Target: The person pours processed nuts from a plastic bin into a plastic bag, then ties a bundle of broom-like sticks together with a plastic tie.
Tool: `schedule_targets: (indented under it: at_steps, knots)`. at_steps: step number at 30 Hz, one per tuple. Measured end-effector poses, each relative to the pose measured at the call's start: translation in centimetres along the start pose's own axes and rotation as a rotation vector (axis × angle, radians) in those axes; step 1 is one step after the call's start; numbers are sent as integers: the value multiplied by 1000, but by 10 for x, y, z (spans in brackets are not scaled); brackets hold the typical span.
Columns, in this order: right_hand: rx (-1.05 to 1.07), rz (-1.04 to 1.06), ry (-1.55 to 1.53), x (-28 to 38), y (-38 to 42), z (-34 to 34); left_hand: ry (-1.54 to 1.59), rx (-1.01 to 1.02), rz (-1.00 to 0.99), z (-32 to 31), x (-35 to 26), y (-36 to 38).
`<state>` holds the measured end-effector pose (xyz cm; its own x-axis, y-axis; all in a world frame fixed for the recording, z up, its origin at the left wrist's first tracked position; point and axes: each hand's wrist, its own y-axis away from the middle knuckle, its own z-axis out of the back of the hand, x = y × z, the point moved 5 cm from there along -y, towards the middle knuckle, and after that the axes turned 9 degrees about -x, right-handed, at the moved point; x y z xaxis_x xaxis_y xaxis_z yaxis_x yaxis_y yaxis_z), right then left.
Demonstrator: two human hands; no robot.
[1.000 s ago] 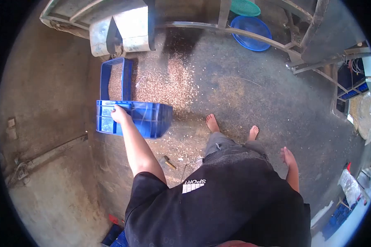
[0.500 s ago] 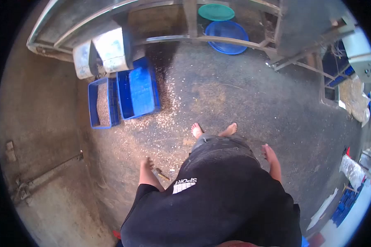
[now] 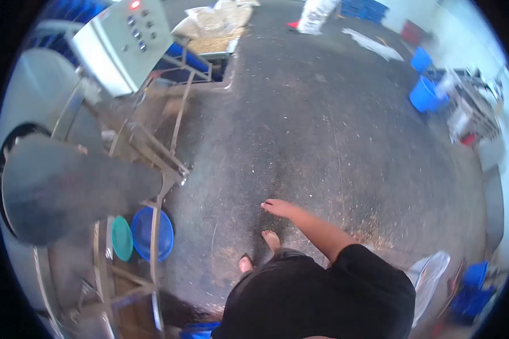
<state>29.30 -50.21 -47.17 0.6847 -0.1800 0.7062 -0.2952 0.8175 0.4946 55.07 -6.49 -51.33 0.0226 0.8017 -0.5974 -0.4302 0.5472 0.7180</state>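
Right hand [image 3: 277, 207] open, empty, above bare floor [image 3: 333, 130]

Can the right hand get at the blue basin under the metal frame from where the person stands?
Probably not without stepping over. The right hand hangs empty over bare floor, well apart from the blue basin, which sits low behind the metal frame bars beside a green basin.

Blue basin [image 3: 151, 233] beside green lid [image 3: 121, 239] under metal frame; control box [image 3: 123, 42] upper left.
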Motion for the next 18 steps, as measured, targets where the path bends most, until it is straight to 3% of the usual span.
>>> schedule_targets:
  at_steps: [2,4,7,9,10,11,13,14,15,17,18]
  knots:
    - [-183,59,-242,-25,26,4,-202,45,16,58,24,-47]
    - [-390,-33,-150,-48,97,14,-516,107,-23,137,43,-107]
    - [-508,-396,8,-110,237,-14,-1321,279,-241,238,41,-191]
    - [-511,-694,128,-207,329,-73,-1371,193,-292,247,-2,-239]
    - [-291,-851,63,-286,371,-120,-1112,15,-290,234,-34,-262]
    - [-265,-996,41,-320,428,-159,-833,-139,-327,220,-68,-284]
    - [-396,-1217,-31,-352,534,-231,-382,98,-228,163,-137,-281]
    - [-482,-1295,-70,-360,577,-276,-392,117,-310,132,-167,-271]
    - [-809,-1203,-41,-299,615,-290,-388,149,-397,96,-193,-261]
    - [-478,-1590,-410,-241,633,-291,-529,321,-553,14,-222,-231]
    - [-498,-1614,-472,-233,641,-323,-575,405,-647,-17,-230,-209]
